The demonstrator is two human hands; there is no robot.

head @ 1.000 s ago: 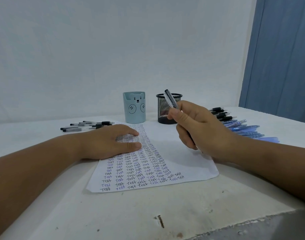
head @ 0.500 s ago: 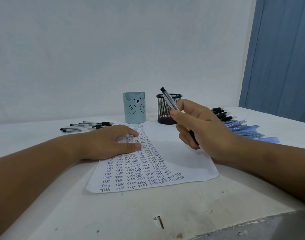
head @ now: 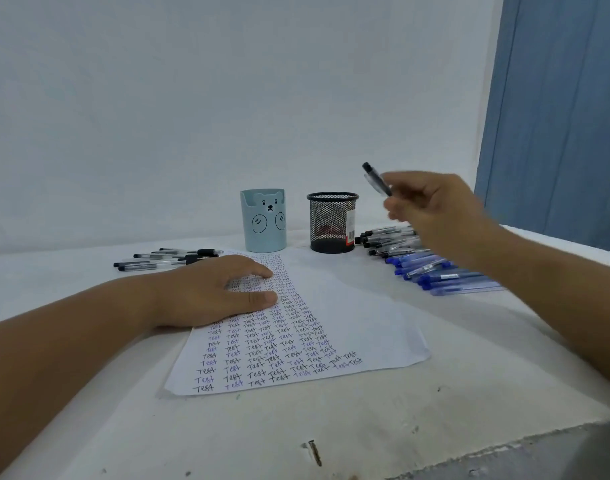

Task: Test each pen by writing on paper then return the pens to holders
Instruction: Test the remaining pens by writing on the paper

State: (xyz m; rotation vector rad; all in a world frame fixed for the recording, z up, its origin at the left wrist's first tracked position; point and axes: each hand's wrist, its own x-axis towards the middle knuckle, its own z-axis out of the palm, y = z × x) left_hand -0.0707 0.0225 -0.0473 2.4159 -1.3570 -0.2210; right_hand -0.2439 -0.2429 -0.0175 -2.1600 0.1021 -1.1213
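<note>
Right hand (head: 435, 216) raised above the table (head: 296, 427), fingers curled and pinching a black-capped pen (head: 376, 179), capped end tilted up and to its left; motion blur over the fingers. Mesh holder (head: 332, 222) below and left of that hand, bear-faced blue holder (head: 263, 220) further left. Under the right forearm, a row of black pens (head: 386, 239) and, nearer, blue pens (head: 442, 275) flat on the table. Left hand (head: 213, 292) flat, fingers spread loosely, pressing on the paper (head: 348, 313) covered in rows of "Test". Beyond its knuckles, more black pens (head: 165, 259) lying on the table.
</note>
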